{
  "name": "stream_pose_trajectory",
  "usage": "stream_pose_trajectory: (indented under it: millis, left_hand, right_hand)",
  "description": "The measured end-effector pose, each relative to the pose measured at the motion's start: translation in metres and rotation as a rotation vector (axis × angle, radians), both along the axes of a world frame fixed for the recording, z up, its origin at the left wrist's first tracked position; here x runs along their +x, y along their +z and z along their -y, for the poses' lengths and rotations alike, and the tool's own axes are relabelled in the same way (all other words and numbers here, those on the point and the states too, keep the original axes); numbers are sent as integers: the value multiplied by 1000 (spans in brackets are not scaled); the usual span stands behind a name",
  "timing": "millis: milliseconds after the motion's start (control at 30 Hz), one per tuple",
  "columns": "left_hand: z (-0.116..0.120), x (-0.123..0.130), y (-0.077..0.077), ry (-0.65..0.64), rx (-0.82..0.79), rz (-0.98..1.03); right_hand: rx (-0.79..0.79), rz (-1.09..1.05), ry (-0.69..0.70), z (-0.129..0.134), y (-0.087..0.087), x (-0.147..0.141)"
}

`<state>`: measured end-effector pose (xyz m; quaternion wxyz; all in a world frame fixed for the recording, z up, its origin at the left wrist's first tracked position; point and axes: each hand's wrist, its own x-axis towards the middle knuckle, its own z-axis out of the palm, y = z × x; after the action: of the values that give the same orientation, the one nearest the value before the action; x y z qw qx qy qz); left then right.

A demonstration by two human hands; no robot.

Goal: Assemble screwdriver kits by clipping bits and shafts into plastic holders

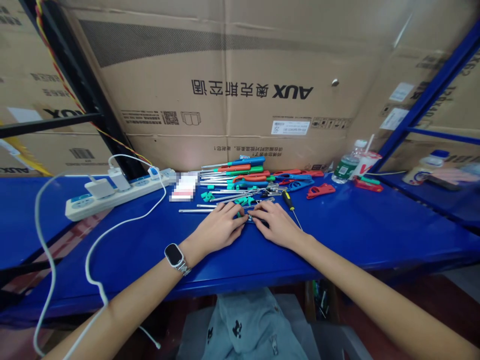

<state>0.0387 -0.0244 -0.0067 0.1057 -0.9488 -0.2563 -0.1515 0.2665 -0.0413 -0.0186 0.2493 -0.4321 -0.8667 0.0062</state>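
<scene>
My left hand (224, 225), with a watch (174, 255) on its wrist, is closed in a pinch over the blue table. Close against it, fingertips almost meeting, my right hand (276, 223) is pinched too. Between the fingertips is a tiny part, mostly hidden and too small to name. Just beyond the hands lie green plastic pieces (245, 201) and thin metal rods (195, 211). A screwdriver (288, 201) with a yellow and black handle rests beside my right hand. Behind is a pile of rods with blue, orange and green handles (249, 170).
Red handle pieces (320, 190) and blue ones (300, 184) lie at the back right, near a water bottle (344, 167) and a cup (365, 162). At left stands a power strip (123, 195) with trailing white cables (93, 250). Cardboard (247, 60) walls the back.
</scene>
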Motion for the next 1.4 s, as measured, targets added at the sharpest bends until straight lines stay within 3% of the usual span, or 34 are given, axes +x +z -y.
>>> stream_pose_trajectory:
  millis: [200,500,833,1100,1400]
  left_hand:
    - [1,2,-1,-1,47,-23]
    - [-2,-2,-2,-1,-10,55]
    - [-3,2,-5,33,-33,21]
    - [-2,5,-3,41,70,-62]
    - [1,7,-3,53,76,-76]
  right_hand:
    - [-21,31,-17,0,1,1]
    - [42,60,3,-1,-2,4]
    - [-71,-230,-8,-7,-11,6]
    - [-80,-255,-62,-6,-10,5]
    - [-106,-204,-55,-9,-9,7]
